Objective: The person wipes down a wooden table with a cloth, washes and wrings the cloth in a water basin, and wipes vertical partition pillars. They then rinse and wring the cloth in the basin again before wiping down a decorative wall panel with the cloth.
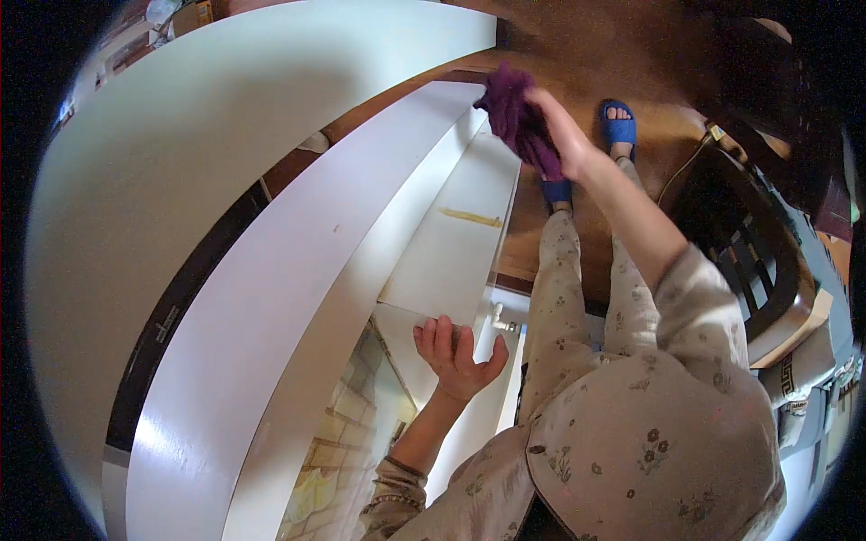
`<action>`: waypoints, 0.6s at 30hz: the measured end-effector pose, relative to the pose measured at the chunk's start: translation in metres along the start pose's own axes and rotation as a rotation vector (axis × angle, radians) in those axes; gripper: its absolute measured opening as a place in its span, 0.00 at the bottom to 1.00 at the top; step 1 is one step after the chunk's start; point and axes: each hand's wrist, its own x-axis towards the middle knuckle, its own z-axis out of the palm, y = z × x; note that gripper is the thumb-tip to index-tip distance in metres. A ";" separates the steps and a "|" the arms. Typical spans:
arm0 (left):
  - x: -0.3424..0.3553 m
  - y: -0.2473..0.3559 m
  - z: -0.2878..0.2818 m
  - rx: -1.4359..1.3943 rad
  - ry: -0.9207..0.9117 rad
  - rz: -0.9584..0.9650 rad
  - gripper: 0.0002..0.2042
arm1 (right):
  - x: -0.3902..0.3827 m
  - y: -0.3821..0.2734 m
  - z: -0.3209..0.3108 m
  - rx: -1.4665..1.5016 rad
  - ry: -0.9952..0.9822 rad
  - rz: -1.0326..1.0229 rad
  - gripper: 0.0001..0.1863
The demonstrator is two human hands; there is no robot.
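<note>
My right hand (559, 135) is wrapped around a bunched purple cloth (516, 117). The cloth is at the far end of a long white panel (298, 279), against or just beside its corner. Folds of fabric hide some of the right fingers. Nearer to me, my left hand (456, 361) is empty, its fingers bent and spread apart. It is over a white inner surface (442, 261) that carries a yellowish strip (471, 217); whether the fingertips touch that surface I cannot tell.
A pale wall (225, 135) curves along the left. My feet stand in blue slippers (617, 126) on a brown wooden floor (577, 72). At the right is a dark slatted chair (749, 234). A white valve-like fitting (501, 317) sits below the white surface, near my leg.
</note>
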 end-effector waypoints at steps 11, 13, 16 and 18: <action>0.002 0.001 0.005 -0.044 0.025 -0.008 0.36 | 0.097 0.071 0.028 -0.908 0.123 -0.641 0.16; -0.001 0.000 0.003 -0.019 0.040 -0.040 0.31 | 0.068 0.073 0.055 -0.920 0.022 -0.626 0.14; 0.002 0.000 0.006 -0.001 0.067 -0.049 0.26 | 0.030 0.069 0.081 -0.935 0.009 -0.647 0.14; 0.002 0.002 0.005 0.006 0.076 -0.041 0.27 | 0.007 0.068 0.096 -0.889 -0.044 -0.680 0.14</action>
